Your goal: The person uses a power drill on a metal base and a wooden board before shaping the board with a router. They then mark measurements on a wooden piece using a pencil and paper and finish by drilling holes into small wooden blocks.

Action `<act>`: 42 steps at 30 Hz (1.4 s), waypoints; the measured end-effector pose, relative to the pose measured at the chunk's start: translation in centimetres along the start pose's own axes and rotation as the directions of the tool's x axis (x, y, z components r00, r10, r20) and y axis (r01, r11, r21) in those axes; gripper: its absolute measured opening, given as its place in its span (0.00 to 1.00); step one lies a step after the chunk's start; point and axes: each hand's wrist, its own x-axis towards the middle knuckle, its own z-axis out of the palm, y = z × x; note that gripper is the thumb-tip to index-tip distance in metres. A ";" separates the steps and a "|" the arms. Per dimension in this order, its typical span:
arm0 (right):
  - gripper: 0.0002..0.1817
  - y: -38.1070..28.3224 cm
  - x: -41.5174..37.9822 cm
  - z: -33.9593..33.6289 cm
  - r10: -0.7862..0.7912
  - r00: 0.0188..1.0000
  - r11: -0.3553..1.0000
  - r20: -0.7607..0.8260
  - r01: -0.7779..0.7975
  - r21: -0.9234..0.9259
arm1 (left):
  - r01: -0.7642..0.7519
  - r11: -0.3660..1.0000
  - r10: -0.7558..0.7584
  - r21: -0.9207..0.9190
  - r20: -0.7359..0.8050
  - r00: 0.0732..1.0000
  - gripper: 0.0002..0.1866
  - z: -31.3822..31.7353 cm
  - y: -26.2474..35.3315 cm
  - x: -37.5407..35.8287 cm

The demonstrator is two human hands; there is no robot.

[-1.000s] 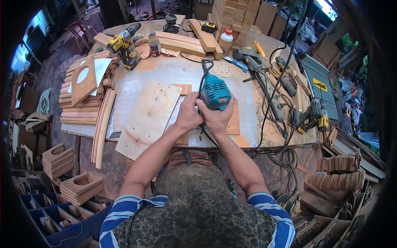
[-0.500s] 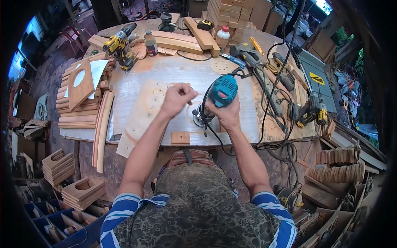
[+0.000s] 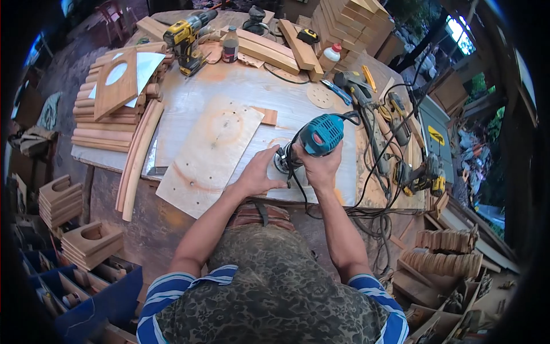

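Note:
A teal trim router point(image 3: 322, 135) stands on the white board, its motor body leaning to the upper right. My right hand point(image 3: 321, 166) is wrapped round its lower body, and the black cord loops in front of the base. My left hand point(image 3: 258, 172) is low at the left of the router's metal base point(image 3: 283, 160), thumb and fingers spread apart, fingertips right at the base. A small wooden block point(image 3: 266, 116) lies behind, beside a thin drilled panel point(image 3: 215, 146). The board area under my left palm is hidden.
A yellow drill point(image 3: 186, 40), a dark bottle point(image 3: 230, 46) and a glue bottle point(image 3: 330, 56) stand at the back. Rounded wooden rails point(image 3: 103, 127) are stacked at left. Power tools and tangled cords point(image 3: 375, 172) lie at right. A blue bin point(image 3: 103, 304) sits below left.
My left hand has come down and right from above the board to the router's base, its pinched fingers now spread. The right hand stays on the router. The camera view has shifted.

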 end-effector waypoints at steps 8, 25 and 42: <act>0.43 0.8 0.1 0.0 -0.045 0.996 0.998 0.077 0.042 0.045 | -0.046 0.993 0.056 0.108 -0.092 0.994 0.68 1.1 0.6 -0.4; 0.46 1.9 -1.0 0.8 -0.070 0.997 0.979 -0.036 0.061 -0.196 | -0.083 0.995 0.096 0.059 -0.277 0.956 0.71 3.6 0.7 -1.1; 0.45 1.1 -1.2 1.4 -0.129 0.990 0.972 -0.048 0.117 -0.203 | -0.157 0.983 0.175 0.093 -0.245 0.953 0.63 3.1 0.4 -1.2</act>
